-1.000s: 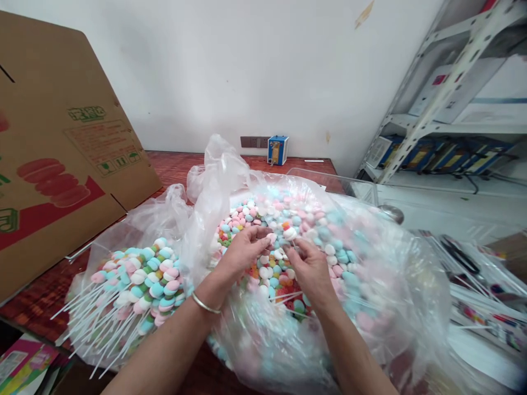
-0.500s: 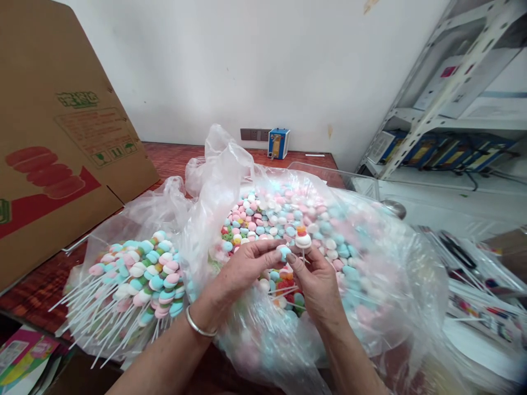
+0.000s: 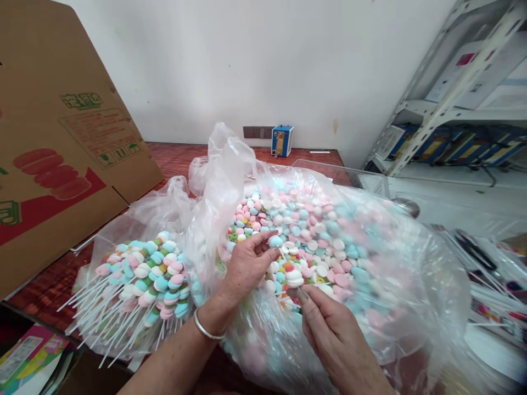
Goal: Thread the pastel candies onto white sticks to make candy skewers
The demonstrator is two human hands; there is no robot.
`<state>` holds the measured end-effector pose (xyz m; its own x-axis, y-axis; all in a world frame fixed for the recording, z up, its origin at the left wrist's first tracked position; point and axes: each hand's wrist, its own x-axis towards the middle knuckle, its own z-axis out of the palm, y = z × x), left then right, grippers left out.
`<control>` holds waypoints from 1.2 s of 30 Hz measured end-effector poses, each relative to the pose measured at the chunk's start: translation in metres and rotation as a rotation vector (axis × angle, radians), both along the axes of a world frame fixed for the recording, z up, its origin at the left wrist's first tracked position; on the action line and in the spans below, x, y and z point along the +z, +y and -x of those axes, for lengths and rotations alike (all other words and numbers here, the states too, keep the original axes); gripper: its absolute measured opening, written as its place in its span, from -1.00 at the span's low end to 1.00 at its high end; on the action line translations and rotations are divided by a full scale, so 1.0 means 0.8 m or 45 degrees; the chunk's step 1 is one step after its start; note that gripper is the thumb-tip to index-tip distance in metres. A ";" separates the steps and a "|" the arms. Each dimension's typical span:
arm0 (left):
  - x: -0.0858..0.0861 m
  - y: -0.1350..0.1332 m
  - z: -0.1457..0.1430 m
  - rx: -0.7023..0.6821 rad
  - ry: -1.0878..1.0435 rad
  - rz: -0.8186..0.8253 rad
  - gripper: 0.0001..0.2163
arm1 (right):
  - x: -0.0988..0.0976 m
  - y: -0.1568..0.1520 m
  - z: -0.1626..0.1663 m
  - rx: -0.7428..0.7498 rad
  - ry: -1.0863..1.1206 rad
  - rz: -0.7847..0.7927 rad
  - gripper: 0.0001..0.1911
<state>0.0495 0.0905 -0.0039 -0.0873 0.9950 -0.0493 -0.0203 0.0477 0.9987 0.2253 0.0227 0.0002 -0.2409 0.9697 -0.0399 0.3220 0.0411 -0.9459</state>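
My left hand [image 3: 249, 264] pinches a pale blue and white marshmallow [image 3: 275, 241] between thumb and fingers, above a large clear plastic bag [image 3: 263, 323] full of pink, blue and white marshmallows [image 3: 317, 227]. Closer to me, my right hand [image 3: 335, 323] grips a candy skewer whose stick is mostly hidden by the fingers. White marshmallow [image 3: 293, 278] sits on that skewer, with an orange-red gummy at its tip. Several other sticks and coloured gummies lie in the bag just beneath my hands.
Finished-looking marshmallow skewers [image 3: 154, 274] are heaped on plastic at the left, white sticks pointing toward me. A tall cardboard box [image 3: 94, 164] stands behind them. A small blue device [image 3: 282, 141] sits by the wall; metal shelving [image 3: 432, 118] is at the right.
My hands have drawn apart. The right has come down toward me with the skewer, while the left now holds the blue marshmallow alone. The view has shifted slightly.
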 end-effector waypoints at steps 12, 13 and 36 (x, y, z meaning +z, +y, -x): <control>-0.002 -0.009 -0.004 -0.034 0.212 -0.165 -0.63 | 0.008 -0.007 0.008 -0.041 0.306 0.473 -0.55; -0.002 -0.010 -0.005 -0.045 0.207 -0.183 -0.65 | 0.009 -0.008 0.012 -0.067 0.338 0.499 -0.55; -0.008 -0.038 -0.015 -0.117 0.025 -0.418 -0.64 | -0.016 0.018 0.034 -0.230 -0.170 -0.258 -0.65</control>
<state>0.0613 0.0603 -0.0099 0.0059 0.9613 0.2755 -0.0111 -0.2754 0.9613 0.1980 0.0372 -0.0123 -0.0695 0.9878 0.1392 0.4625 0.1555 -0.8729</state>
